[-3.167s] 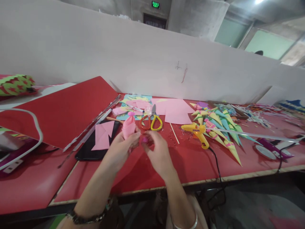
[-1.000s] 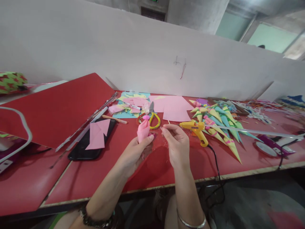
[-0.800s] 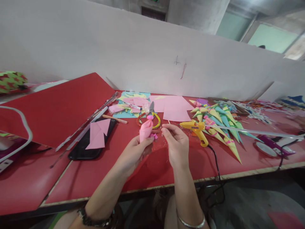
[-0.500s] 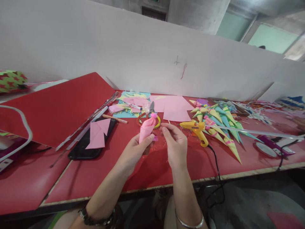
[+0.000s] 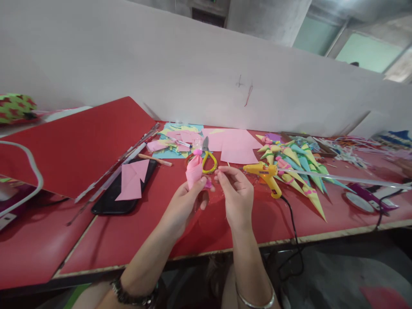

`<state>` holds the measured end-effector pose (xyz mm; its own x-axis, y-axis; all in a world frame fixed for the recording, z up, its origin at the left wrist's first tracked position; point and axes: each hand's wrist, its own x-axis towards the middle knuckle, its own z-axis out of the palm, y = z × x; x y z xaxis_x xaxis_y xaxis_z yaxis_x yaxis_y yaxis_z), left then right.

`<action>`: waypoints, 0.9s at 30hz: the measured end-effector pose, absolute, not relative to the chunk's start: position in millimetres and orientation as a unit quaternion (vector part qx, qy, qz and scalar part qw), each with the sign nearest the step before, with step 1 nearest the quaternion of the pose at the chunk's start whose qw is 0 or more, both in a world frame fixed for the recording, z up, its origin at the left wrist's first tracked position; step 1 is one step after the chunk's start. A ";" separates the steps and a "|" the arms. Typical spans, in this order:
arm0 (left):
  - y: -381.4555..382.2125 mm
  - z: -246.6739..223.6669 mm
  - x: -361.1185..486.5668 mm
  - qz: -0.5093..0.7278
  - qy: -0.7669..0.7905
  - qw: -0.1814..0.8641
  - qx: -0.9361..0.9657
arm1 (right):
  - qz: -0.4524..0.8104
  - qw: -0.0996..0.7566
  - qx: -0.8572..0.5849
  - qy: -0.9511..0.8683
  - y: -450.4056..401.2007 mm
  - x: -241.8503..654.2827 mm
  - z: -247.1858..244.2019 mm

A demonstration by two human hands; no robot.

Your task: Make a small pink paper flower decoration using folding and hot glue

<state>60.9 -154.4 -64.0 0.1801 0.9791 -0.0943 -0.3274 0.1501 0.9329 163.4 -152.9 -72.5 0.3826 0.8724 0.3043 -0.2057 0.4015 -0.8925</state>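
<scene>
My left hand (image 5: 184, 204) is closed around a small pink rolled-paper piece (image 5: 194, 171), folded over on itself with a brighter pink knob on top and a magenta bit low on its right. Close by on the right, my right hand (image 5: 236, 193) has thumb and forefinger pinched together; whatever they hold, if anything, is too small to make out. Behind the roll lie scissors (image 5: 210, 163) with yellow and orange handles, partly hidden by it. A yellow glue gun (image 5: 265, 171) rests to the right of my right hand.
A black phone (image 5: 116, 206) with pink paper pieces (image 5: 131, 180) on it lies left. Paper scraps (image 5: 180, 139) and pink sheets (image 5: 238, 146) are at the back. Yellow and blue paper cones (image 5: 299, 163) pile up right, near a black cord (image 5: 292, 219). A red board (image 5: 83, 146) leans left.
The pink roll has turned and tilted a little left in my left hand, uncovering more of the yellow scissor handle. My left fingers have shifted slightly; my right hand stays nearly in place.
</scene>
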 end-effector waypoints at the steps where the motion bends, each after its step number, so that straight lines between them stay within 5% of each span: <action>1: -154.7 -63.8 61.5 0.507 0.390 0.651 0.408 | 0.377 0.729 -0.396 -0.411 -152.8 162.9 -72.3; 27: -162.3 -62.1 63.6 0.453 0.343 0.717 0.403 | 0.329 0.702 -0.344 -0.530 -156.2 168.8 -66.8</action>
<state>63.6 -162.3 -62.1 0.3550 0.9263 -0.1260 -0.3734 0.2641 0.8893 168.8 -156.2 -66.8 0.2217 0.8262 0.5179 -0.0958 0.5470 -0.8317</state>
